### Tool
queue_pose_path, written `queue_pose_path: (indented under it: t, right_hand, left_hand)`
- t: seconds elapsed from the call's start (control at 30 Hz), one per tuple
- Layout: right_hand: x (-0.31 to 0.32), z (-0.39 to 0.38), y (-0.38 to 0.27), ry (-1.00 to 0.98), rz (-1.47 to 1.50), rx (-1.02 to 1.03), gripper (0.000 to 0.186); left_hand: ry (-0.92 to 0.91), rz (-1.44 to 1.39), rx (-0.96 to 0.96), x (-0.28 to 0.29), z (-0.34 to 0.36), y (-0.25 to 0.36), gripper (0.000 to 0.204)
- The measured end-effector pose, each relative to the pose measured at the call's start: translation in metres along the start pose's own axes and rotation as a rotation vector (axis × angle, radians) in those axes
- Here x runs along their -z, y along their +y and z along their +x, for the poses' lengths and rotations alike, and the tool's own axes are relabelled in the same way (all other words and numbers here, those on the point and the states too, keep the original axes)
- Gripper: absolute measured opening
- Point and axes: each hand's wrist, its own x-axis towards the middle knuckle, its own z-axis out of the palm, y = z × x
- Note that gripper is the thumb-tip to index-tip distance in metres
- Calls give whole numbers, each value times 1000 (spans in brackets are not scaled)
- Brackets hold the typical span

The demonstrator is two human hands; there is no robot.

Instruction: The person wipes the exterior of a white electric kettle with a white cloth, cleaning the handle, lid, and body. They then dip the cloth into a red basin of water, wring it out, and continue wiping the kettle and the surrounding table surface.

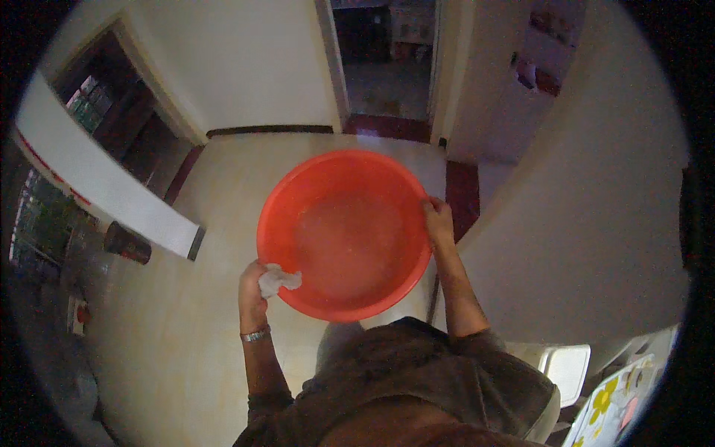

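Observation:
A large round red plastic basin point(335, 160) is held out in front of me, above the pale floor. Cloudy water point(350, 242) appears to lie in its bottom. My left hand point(252, 284) grips the near left rim and has a crumpled white cloth point(280, 280) in it, which hangs over the rim. On the right side, my right hand point(439, 219) is closed round the rim, its thumb toward the inside. A metal-banded watch sits on my left wrist.
Ahead is a doorway point(387, 74) with a dark red threshold; another doorway point(123, 112) opens at the left. A wall end point(175, 231) juts out on the left, near a dark bin point(127, 243). A pale wall point(588, 223) runs close on my right. A flower-patterned surface point(607, 406) lies at the lower right.

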Motion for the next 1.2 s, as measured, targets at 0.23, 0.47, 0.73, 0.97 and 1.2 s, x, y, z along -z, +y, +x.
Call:
queue_pose_path:
  t: [0.23,0.47,0.73,0.97,1.2]
  right_hand:
    - [-68,132,-45,19,51,-172,38]
    - [-105,304,-31,82,-61,-105,41]
    - [-121,476,-59,159,-353,48,49]
    - [-196,723,-80,183,-164,-106,48]
    - [-237,944,-76,29,-134,-43,51]
  left_hand:
    - [-69,29,-15,-48,204,31,34]
    - [-253,69,-31,-134,410,54,42]
    - [-322,39,20,-272,608,90,26]
    - [-302,250,-94,-377,829,130,26]
    - [-305,169,45,-472,1016,150,27]
